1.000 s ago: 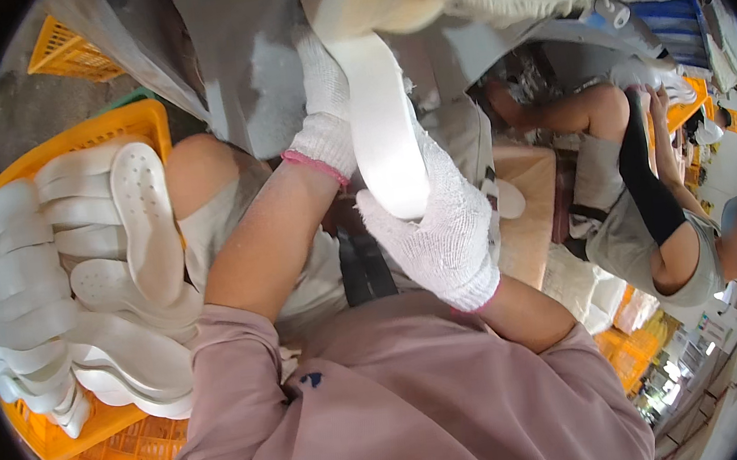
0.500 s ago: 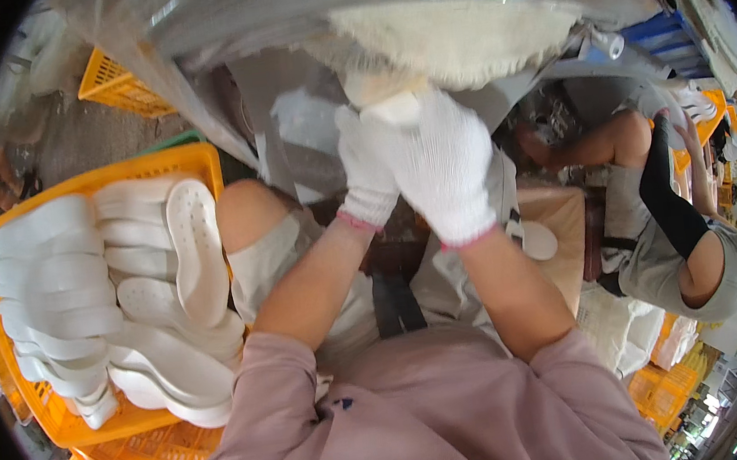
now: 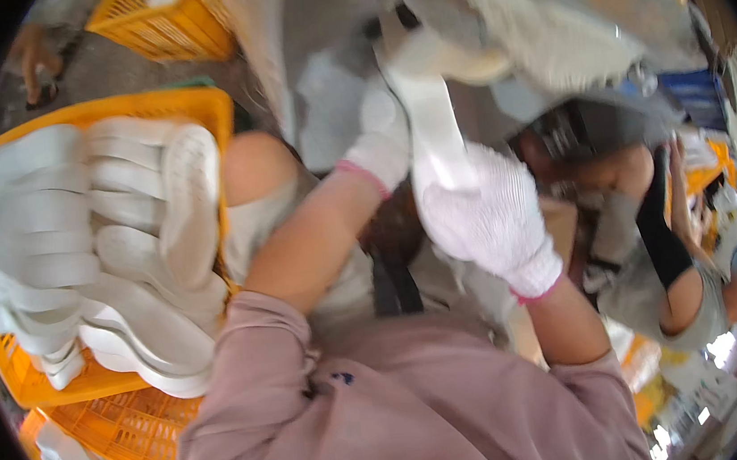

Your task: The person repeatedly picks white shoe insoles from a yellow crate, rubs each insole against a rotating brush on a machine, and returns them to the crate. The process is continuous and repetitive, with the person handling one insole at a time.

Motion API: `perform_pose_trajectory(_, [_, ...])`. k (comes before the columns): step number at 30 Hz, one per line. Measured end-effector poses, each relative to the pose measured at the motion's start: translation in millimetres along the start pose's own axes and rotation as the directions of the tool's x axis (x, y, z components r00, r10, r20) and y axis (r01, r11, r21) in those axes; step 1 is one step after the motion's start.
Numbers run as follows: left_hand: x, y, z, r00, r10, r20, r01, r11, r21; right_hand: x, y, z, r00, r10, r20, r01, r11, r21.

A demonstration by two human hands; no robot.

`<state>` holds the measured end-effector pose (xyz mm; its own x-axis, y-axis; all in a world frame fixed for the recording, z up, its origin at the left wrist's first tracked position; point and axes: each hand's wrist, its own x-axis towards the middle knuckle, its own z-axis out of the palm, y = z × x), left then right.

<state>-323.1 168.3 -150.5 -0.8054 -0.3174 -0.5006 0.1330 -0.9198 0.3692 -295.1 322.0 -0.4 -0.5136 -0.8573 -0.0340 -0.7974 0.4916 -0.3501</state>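
Note:
A white shoe sole stands tilted between my gloved hands, its side facing me. My right hand, in a white knitted glove with a pink cuff, is closed round its near end. At the sole's left edge is my left hand, gloved the same way and closed against it; its fingertips are partly hidden and blurred. Beyond the hands is a cream, frayed cloth wheel under a greyish cover. The sole's far end is close to the wheel; whether they touch I cannot tell.
On my left stands an orange crate packed with white soles. Below it is another orange crate with more soles. A third orange crate stands at the far left. To my right sits a co-worker in grey.
My hands have moved apart, the right one toward me and to the right. The sole, mostly hidden before, now shows lengthwise between them. The view has shifted.

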Motion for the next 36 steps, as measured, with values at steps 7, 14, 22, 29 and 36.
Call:
perform_pose_trajectory(7, [-11.5,-22.7,-17.1,0.944,0.039,0.328,0.066,0.951,-0.304,-81.4,55.0,40.0,0.898,0.441,0.002,-0.379,0.769,0.515])
perform_pose_trajectory(14, [-120.3,59.9,-15.6,0.951,0.044,0.306,-0.306,0.275,0.912,-186.0,89.6,36.3,0.804,0.592,0.046,-0.337,0.39,0.857])
perform_pose_trajectory(22, [-177.5,192.5,-127.0,0.367,0.918,0.153,0.527,-0.34,0.779,-300.6,142.1,59.5,0.518,0.844,0.142,-0.832,0.535,-0.144])
perform_pose_trajectory(29, [-175.0,177.8,-158.1,0.613,0.763,-0.208,0.4,-0.071,0.914,-223.6,153.6,84.8,0.883,0.454,-0.121,-0.342,0.797,0.498])
perform_pose_trajectory(36, [-256.6,193.3,-86.6,0.374,0.927,-0.025,-0.578,0.254,0.775,-148.9,87.3,65.2,0.865,0.488,-0.117,-0.396,0.807,0.438])
